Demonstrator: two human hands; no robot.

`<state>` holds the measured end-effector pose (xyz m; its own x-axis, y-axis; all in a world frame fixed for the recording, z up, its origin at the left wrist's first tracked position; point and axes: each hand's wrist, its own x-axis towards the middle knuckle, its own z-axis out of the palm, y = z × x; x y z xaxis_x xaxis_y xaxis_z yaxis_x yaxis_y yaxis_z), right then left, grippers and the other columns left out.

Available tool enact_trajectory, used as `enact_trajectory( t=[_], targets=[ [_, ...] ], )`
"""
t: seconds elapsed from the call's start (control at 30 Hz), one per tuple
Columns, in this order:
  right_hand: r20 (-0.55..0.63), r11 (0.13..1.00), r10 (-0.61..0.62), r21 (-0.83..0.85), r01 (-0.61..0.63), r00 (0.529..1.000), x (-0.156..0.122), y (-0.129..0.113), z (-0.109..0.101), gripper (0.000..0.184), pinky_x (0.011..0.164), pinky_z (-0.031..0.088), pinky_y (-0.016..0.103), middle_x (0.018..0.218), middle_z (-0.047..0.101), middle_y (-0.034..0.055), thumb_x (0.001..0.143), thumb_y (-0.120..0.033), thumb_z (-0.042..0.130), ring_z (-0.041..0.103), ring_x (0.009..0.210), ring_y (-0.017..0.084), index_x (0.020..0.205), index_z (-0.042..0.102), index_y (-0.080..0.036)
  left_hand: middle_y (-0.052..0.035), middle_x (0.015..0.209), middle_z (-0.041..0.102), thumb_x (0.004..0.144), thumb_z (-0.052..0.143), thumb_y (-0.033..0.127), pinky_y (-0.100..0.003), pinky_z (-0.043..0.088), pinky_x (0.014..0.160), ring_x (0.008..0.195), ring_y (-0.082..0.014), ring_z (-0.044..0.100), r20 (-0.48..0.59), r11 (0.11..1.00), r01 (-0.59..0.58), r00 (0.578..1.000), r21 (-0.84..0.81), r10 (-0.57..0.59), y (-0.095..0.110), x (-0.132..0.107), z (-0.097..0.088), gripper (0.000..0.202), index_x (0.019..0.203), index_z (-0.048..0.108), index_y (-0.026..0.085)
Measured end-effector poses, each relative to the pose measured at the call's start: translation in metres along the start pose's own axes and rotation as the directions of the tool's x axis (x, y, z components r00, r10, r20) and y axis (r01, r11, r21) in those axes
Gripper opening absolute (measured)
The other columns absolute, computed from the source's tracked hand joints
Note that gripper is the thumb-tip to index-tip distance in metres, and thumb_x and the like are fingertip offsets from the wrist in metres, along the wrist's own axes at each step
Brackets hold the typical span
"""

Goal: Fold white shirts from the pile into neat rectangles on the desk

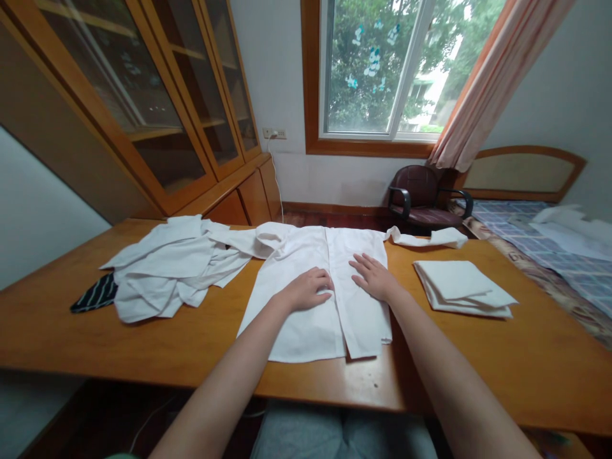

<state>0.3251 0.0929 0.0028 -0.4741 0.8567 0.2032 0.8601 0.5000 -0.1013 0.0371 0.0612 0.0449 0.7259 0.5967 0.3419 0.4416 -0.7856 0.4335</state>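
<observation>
with fingers slightly spread, the right hand [375, 278] lies flat on a white garment [296, 335] while the left hand [305, 290], fingers loosely curled, rests on it too, the garment laid out on the wooden table [191, 360] between a rumpled white pile [162, 261] and a folded white cloth [463, 284].

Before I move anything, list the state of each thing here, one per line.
White garment: spread flat, sleeves out to both sides.
Left hand: on the garment, fingers bent.
Right hand: on the garment, fingers spread.
Cloth pile: loose, layered.
Striped cloth: partly covered.
Right-side cloth: folded.
Glass doors: shut.
Curtain: drawn aside.
Window: open/shut unclear.
</observation>
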Motion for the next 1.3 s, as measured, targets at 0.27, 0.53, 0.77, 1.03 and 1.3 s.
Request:
enact_trajectory(
  t=[0.27, 0.53, 0.77, 1.03, 1.3],
  targets=[
    [-0.103, 1.000, -0.006, 0.013, 0.008, 0.995, 0.000, -0.003, -0.003, 0.044, 0.117, 0.034, 0.050, 0.151, 0.051, 0.0120, 0.099, -0.035, 0.048, 0.042, 0.142, 0.033, 0.138, 0.061, -0.019, -0.0041, 0.109, 0.072, 0.088, 0.058, 0.009, -0.037, 0.051, 0.098, 0.106, -0.0197, 0.063, -0.133, 0.999, -0.016, 0.991, -0.039, 0.011, -0.013, -0.008, 0.014, 0.022, 0.102, 0.070, 0.021],
    [-0.216, 0.915, 0.176, 0.396, -0.079, 0.960, -0.017, -0.062, -0.018, 0.017, 0.088, 0.049, 0.037, 0.094, 0.070, 0.0072, 0.091, -0.020, 0.053, 0.061, 0.095, 0.024, 0.091, 0.070, -0.022, -0.0032, 0.108, 0.074, 0.084, 0.058, 0.006, -0.036, 0.054, 0.096, 0.104, -0.0189, 0.066, -0.160, 0.999, -0.020, 0.987, -0.034, 0.014, -0.018, -0.008, 0.017, 0.026, 0.101, 0.070, 0.022],
    [-0.049, 0.894, 0.161, 0.429, -0.125, 0.986, -0.017, -0.118, -0.022, 0.011, 0.067, 0.037, 0.028, 0.080, 0.058, 0.0004, 0.083, -0.028, 0.062, 0.052, 0.074, 0.017, 0.081, 0.054, -0.021, -0.0022, 0.104, 0.076, 0.083, 0.058, 0.005, -0.036, 0.055, 0.093, 0.099, -0.0184, 0.069, -0.208, 0.997, 0.024, 0.977, -0.068, -0.038, -0.028, -0.004, 0.017, 0.026, 0.097, 0.072, 0.022],
    [-0.028, 0.977, 0.149, 0.157, -0.142, 0.989, 0.000, -0.119, -0.018, 0.007, 0.066, 0.030, 0.030, 0.079, 0.060, 0.0031, 0.080, -0.024, 0.060, 0.051, 0.077, 0.020, 0.079, 0.053, -0.022, -0.0020, 0.104, 0.076, 0.083, 0.059, 0.007, -0.036, 0.054, 0.094, 0.100, -0.0189, 0.069, -0.201, 0.995, 0.077, 0.976, -0.067, -0.089, -0.037, 0.003, 0.012, 0.021, 0.092, 0.071, 0.022],
    [-0.072, 0.974, 0.161, 0.173, -0.146, 0.984, -0.002, -0.119, -0.019, 0.006, 0.065, 0.029, 0.030, 0.074, 0.060, 0.0032, 0.076, -0.020, 0.059, 0.051, 0.073, 0.019, 0.074, 0.054, -0.022, -0.0021, 0.107, 0.074, 0.086, 0.060, 0.010, -0.037, 0.052, 0.095, 0.103, -0.0194, 0.064, -0.150, 0.997, 0.044, 0.987, -0.059, -0.052, -0.030, 0.001, 0.007, 0.018, 0.096, 0.067, 0.023]
  ],
)
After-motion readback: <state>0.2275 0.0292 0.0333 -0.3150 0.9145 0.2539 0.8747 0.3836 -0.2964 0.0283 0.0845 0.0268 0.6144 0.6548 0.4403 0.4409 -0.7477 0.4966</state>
